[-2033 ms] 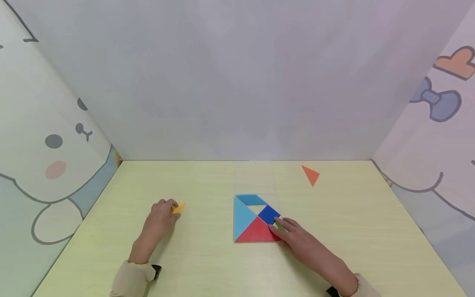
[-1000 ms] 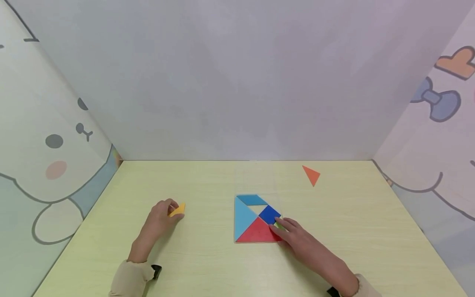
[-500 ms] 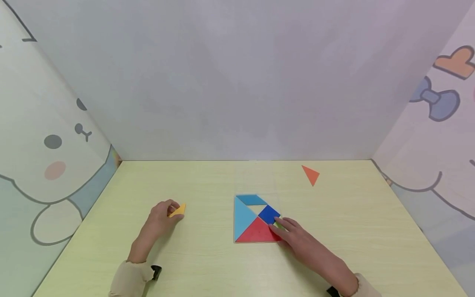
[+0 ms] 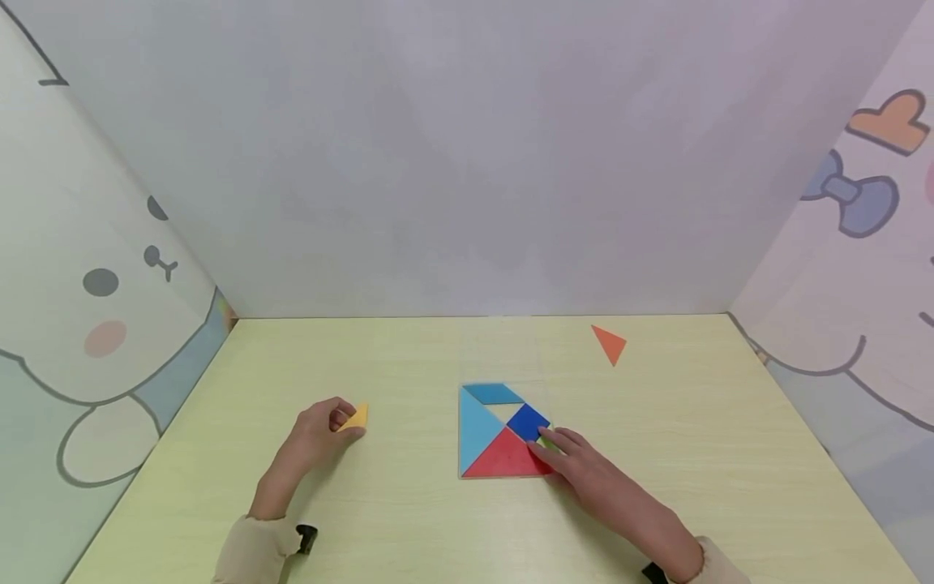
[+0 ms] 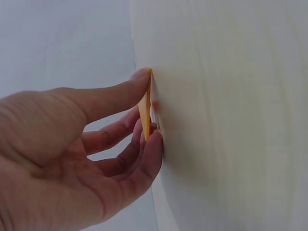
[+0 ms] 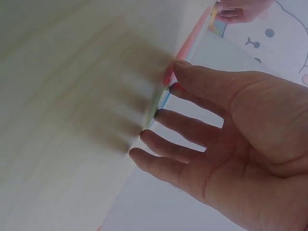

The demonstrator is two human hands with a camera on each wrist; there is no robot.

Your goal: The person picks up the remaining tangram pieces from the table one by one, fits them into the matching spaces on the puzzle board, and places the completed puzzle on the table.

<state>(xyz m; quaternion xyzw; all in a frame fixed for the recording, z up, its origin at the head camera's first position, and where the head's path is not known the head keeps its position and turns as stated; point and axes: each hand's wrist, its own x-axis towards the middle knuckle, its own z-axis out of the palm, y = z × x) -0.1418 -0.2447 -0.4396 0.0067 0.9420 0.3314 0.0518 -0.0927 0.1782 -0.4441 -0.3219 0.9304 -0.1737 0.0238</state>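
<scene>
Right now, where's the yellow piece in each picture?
Head: the yellow piece is left of centre, below the middle.
Left wrist: the yellow piece is near the middle, seen almost edge-on.
Right wrist: the yellow piece is tiny, at the top, right of centre.
Shared landmark: the left hand holding it, visible in all three.

Yeah, no readable text, labels, brands, numbers or signs are showing up in any of the views, tbh.
</scene>
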